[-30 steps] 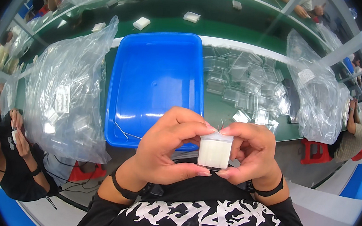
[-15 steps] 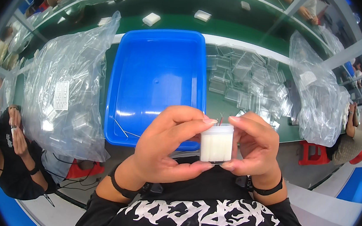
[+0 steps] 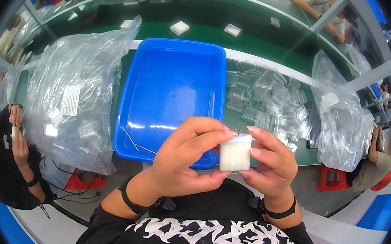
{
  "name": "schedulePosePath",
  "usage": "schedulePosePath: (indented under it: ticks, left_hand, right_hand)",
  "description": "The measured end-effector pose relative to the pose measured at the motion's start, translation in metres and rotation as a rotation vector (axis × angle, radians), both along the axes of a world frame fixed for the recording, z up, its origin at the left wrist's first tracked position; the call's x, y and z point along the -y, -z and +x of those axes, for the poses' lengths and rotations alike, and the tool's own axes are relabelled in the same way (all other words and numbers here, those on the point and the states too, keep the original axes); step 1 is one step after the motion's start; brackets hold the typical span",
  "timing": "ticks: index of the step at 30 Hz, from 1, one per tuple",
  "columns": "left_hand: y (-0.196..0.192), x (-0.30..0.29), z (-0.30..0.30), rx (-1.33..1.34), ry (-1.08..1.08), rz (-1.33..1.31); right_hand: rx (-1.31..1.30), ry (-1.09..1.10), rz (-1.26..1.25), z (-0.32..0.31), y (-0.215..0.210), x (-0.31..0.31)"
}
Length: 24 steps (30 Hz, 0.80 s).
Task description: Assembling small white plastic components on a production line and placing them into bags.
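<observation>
A small clear plastic box (image 3: 235, 156) packed with white, stick-like contents is held upright in front of my chest. My left hand (image 3: 185, 156) grips its left side, thumb at the bottom and fingertips at the top rim. My right hand (image 3: 274, 163) holds the other side, with the thumb low, one finger against the wall and the index finger raised off the rim. Thin dark and reddish tips stick up behind the rim; what they belong to is hidden. Just beyond my hands lies a blue tray (image 3: 177, 46), with a thin metal rod (image 3: 131, 141) in its near left corner.
Clear plastic cases (image 3: 268, 101) lie heaped right of the tray. Big clear bags stand at left (image 3: 74, 82) and right (image 3: 339, 117). White-filled boxes (image 3: 180, 28) rest on the green belt (image 3: 205, 17) beyond. Co-workers sit left, right and across; a red stool (image 3: 333, 180) stands at right.
My right index finger has lifted off the box's rim, and another right finger now rests on its side. The whole view has shifted slightly; both hands still hold the box.
</observation>
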State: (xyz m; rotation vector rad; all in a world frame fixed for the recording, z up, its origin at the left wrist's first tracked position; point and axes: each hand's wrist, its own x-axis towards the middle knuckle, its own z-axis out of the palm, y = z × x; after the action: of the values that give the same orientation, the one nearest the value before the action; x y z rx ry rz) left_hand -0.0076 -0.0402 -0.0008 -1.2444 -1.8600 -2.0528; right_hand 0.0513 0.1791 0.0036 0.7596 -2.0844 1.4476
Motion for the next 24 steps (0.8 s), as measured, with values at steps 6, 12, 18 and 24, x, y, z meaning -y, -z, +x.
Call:
schedulePosePath:
  ticks: [6,12,18,24]
  left_hand:
    - [-0.007,0.001,-0.003,-0.134,-0.049,-0.058]
    - [-0.005,-0.002,0.001,-0.116,-0.073,-0.003]
    - [-0.002,0.0,0.001,-0.091,-0.107,0.001]
    - [-0.001,0.006,0.0,0.054,-0.076,-0.078]
  right_hand:
    - [-0.006,-0.09,-0.088,0.004,0.005,0.003]
    - [0.028,-0.119,-0.09,0.005,-0.005,0.009]
    - [0.047,-0.106,-0.001,0.0,-0.011,0.006]
    - [0.006,0.037,0.116,-0.004,-0.017,0.006]
